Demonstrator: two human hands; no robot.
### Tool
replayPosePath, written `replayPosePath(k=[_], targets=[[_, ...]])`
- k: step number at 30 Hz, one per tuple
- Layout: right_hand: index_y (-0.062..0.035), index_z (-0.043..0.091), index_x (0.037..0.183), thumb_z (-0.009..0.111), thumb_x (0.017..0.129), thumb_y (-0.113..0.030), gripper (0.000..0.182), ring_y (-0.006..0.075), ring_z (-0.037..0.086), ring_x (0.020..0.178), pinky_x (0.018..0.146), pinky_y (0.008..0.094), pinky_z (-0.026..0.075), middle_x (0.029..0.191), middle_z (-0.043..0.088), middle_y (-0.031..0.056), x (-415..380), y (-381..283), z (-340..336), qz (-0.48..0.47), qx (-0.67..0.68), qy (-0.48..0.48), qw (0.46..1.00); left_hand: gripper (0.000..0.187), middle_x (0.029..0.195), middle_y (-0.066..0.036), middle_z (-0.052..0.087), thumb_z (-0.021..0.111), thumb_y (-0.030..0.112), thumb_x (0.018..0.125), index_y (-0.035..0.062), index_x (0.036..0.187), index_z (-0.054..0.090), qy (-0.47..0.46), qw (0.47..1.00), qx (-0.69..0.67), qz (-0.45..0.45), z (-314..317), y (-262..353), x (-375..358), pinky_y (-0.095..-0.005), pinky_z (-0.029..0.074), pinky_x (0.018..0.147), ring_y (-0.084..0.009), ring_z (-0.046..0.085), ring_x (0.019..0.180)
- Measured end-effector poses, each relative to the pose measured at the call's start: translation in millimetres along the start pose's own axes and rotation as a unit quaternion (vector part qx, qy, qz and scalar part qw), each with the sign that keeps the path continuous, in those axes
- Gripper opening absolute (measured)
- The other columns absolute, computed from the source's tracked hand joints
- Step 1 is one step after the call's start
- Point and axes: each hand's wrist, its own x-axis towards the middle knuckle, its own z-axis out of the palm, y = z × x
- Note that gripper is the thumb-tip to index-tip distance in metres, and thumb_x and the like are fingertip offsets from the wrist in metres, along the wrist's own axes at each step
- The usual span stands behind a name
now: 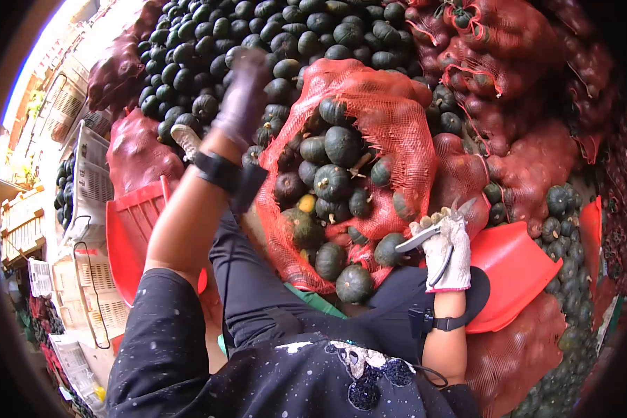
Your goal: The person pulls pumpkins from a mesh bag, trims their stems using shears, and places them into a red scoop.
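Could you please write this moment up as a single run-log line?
left hand: raised, gloved, blurred, grip unclear | right hand: gloved, holding shears | open red mesh sack of dark green squash in front

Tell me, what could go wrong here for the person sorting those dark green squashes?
1. The right hand grips open shears pointing at the red mesh sack; a slip might cut the netting or a leg.
2. The sack gapes toward the lap, so the kabocha squashes could roll out.
3. The left hand looks blurred above the loose heap, and could dislodge some.
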Motion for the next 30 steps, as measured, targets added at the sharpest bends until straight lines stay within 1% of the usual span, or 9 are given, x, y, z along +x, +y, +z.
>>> replayPosePath(k=[2, 9, 11, 14, 16, 17, 22, 28, 30], targets=[[-0.0105, 0.052, 0.121, 0.062, 0.093, -0.015, 0.03, 0.0294, 0.059, 0.102, 0.103, 0.057, 0.044, 0.104, 0.058, 0.009, 5.1, -1.6, -3.0, -0.003, 0.003, 0.014, 1.0, 0.084, 0.134, -0.015, 0.053, 0.066, 0.061, 0.082, 0.0028, 0.139, 0.045, -0.123, 0.979, 0.144, -0.076, 8.3, -78.5, 3.3, -0.0405, 0.041, 0.104, -0.0242, 0.046, 0.126], [-0.0123, 0.055, 0.093, 0.063, 0.092, -0.027, 0.017, 0.0232, 0.057, 0.091, 0.091, 0.049, 0.048, 0.092, 0.056, 0.0034, -0.1, -1.6, 13.9, -0.066, -0.037, 0.115, 0.99, 0.101, 0.145, -0.02, 0.042, 0.081, 0.052, 0.068, 0.0137, 0.149, 0.035, 0.059, 0.841, 0.533, -0.075, 99.8, -217.2, -82.7, -0.0491, 0.039, 0.108, -0.0404, 0.041, 0.132], [-0.0127, 0.055, 0.09, 0.062, 0.092, -0.028, 0.017, 0.0228, 0.058, 0.089, 0.09, 0.0483, 0.048, 0.087, 0.056, 0.0026, -1.6, -4.7, 5.3, -0.055, -0.023, 0.123, 0.991, 0.086, 0.135, -0.015, 0.052, 0.075, 0.054, 0.076, 0.0132, 0.144, 0.041, 0.007, 0.966, 0.18, -0.185, 90.4, -180.1, -96.3, -0.0429, 0.047, 0.099, -0.0291, 0.053, 0.121], [-0.0142, 0.056, 0.086, 0.059, 0.093, -0.032, 0.019, 0.0242, 0.058, 0.085, 0.09, 0.0522, 0.046, 0.081, 0.057, 0.0025, 8.6, -6.7, -10.8, -0.002, 0.01, 0.091, 0.996, 0.075, 0.132, -0.011, 0.055, 0.06, 0.064, 0.087, 0.0127, 0.14, 0.047, -0.118, 0.916, -0.333, -0.19, 64.3, -136.1, -143.7, -0.0393, 0.047, 0.1, -0.0239, 0.057, 0.119], [-0.0146, 0.057, 0.086, 0.059, 0.093, -0.034, 0.02, 0.0252, 0.058, 0.086, 0.09, 0.0536, 0.045, 0.082, 0.059, 0.0032, 2.3, -3.6, -3.5, 0.007, 0.0, 0.058, 0.998, 0.081, 0.135, -0.013, 0.054, 0.058, 0.071, 0.085, 0.0133, 0.141, 0.047, -0.147, 0.856, -0.458, -0.191, 40.0, -89.1, -177.4, -0.0419, 0.044, 0.104, -0.0258, 0.055, 0.122], [-0.0146, 0.058, 0.086, 0.06, 0.093, -0.033, 0.02, 0.0255, 0.059, 0.086, 0.09, 0.0536, 0.045, 0.083, 0.06, 0.0035, -1.6, -0.7, 4.7, 0.007, -0.007, 0.054, 0.999, 0.084, 0.136, -0.014, 0.053, 0.057, 0.073, 0.084, 0.0133, 0.142, 0.046, -0.129, 0.915, -0.367, -0.111, 23.5, -107.5, -190.1, -0.0436, 0.042, 0.106, -0.0271, 0.054, 0.124], [-0.0107, 0.058, 0.087, 0.061, 0.092, -0.03, 0.02, 0.0252, 0.06, 0.085, 0.091, 0.0517, 0.047, 0.084, 0.062, 0.0047, -9.6, 8.8, 23.6, 0.024, -0.052, 0.056, 0.997, 0.09, 0.146, -0.015, 0.045, 0.058, 0.074, 0.082, 0.0134, 0.147, 0.04, -0.115, 0.689, -0.689, -0.193, -31.6, -75.6, -253.3, -0.0476, 0.039, 0.111, -0.0331, 0.05, 0.128], [-0.0114, 0.056, 0.11, 0.066, 0.091, -0.023, 0.024, 0.0218, 0.06, 0.094, 0.094, 0.0469, 0.048, 0.097, 0.06, 0.0031, -12.1, 13.6, 7.8, 0.037, -0.171, 0.037, 0.984, 0.095, 0.146, -0.014, 0.044, 0.064, 0.068, 0.082, 0.0167, 0.153, 0.028, -0.116, 0.862, -0.489, -0.07, -47.8, -59.5, -301.9, -0.0424, 0.046, 0.104, -0.0312, 0.052, 0.127], [-0.0125, 0.052, 0.116, 0.068, 0.088, -0.012, 0.033, 0.0181, 0.058, 0.092, 0.095, 0.0462, 0.047, 0.098, 0.055, 0.0009, -9.5, 20.2, 6.0, 0.022, -0.245, 0.034, 0.969, 0.1, 0.141, -0.011, 0.045, 0.082, 0.04, 0.08, 0.0108, 0.155, 0.023, -0.028, 0.972, -0.234, -0.004, -47.5, -44.9, -306.5, -0.0407, 0.042, 0.108, -0.0254, 0.049, 0.131]])
